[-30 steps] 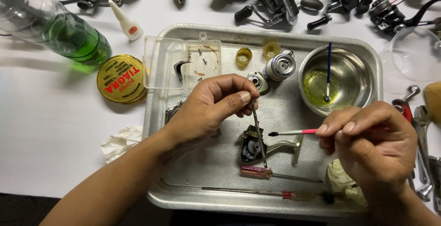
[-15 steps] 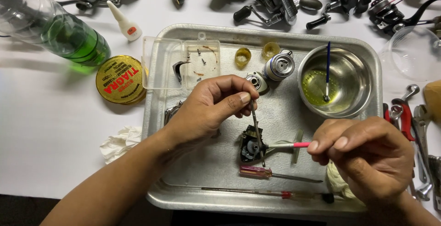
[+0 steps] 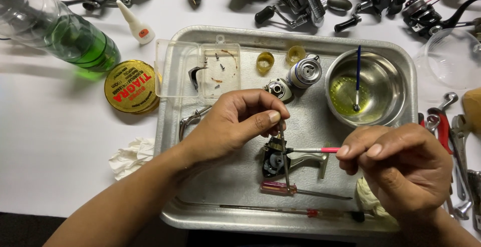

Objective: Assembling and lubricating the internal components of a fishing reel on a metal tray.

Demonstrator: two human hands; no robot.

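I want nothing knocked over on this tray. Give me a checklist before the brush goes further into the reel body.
1. Left hand grips the thin metal rod upright over the reel body: ok.
2. Right hand pinches the pink-handled brush: ok.
3. Brush tip at the reel body's opening: ok.
4. Steel bowl of yellowish liquid is clear of both hands: ok.
5. Reel body seated firmly on the tray: cannot tell.
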